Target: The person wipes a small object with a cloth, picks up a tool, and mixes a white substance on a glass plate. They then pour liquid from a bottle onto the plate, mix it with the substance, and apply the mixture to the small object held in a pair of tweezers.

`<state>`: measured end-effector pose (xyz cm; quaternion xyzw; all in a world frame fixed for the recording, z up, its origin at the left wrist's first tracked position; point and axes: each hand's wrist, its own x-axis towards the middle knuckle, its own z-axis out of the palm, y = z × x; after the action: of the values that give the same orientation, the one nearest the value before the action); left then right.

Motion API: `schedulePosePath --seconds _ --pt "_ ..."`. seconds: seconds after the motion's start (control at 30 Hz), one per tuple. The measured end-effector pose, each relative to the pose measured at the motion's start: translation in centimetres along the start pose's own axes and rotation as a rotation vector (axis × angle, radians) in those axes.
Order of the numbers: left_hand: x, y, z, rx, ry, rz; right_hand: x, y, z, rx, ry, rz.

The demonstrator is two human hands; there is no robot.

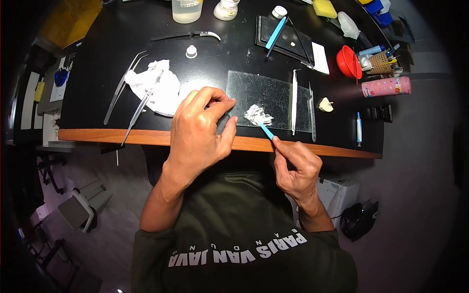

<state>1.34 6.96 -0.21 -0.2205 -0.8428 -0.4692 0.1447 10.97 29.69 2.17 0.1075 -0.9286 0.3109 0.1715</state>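
My right hand (299, 168) pinches a light-blue plastic spatula (267, 132) near the table's front edge. The spatula's tip rests in a smeared white paste (258, 115) on a scratched glass slab (244, 85). At the slab's left edge is my left hand (198, 129), thumb and index finger apart, with the index fingertip at or over the edge. A slim metal dental instrument (293, 102) lies across the slab's right part. Another metal instrument (312, 112) lies along its right edge.
Left are a crumpled white cloth (163, 90) and tweezers (117, 93). Behind stand a clear liquid container (186, 10), a white jar (226, 10) and a black tray (266, 31). A red bowl (346, 61), pink bottle (386, 87) and syringe (359, 129) are right.
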Motion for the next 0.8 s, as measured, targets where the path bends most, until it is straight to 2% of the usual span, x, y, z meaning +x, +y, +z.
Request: schedulePosePath --seconds 0.1,0.33,0.47,0.57,0.67,0.8 --pt "0.06 0.02 0.05 -0.001 -0.003 0.003 0.31 0.44 0.2 0.014 0.076 -0.079" --pt "0.0 0.0 0.08 -0.001 0.003 0.007 0.06 0.18 0.09 -0.055 0.019 -0.118" --pt "0.02 0.0 0.03 0.005 -0.003 0.006 -0.06 0.28 0.76 -0.049 0.072 -0.055" --pt "0.05 0.0 0.02 0.003 -0.002 0.009 0.05 -0.27 0.17 -0.029 0.012 0.005" --pt "0.06 0.06 0.03 -0.002 -0.006 -0.001 0.35 0.0 0.34 -0.018 0.076 -0.029" --pt "0.03 0.11 -0.02 0.001 -0.01 -0.006 0.3 -0.21 0.07 -0.038 0.031 -0.027"
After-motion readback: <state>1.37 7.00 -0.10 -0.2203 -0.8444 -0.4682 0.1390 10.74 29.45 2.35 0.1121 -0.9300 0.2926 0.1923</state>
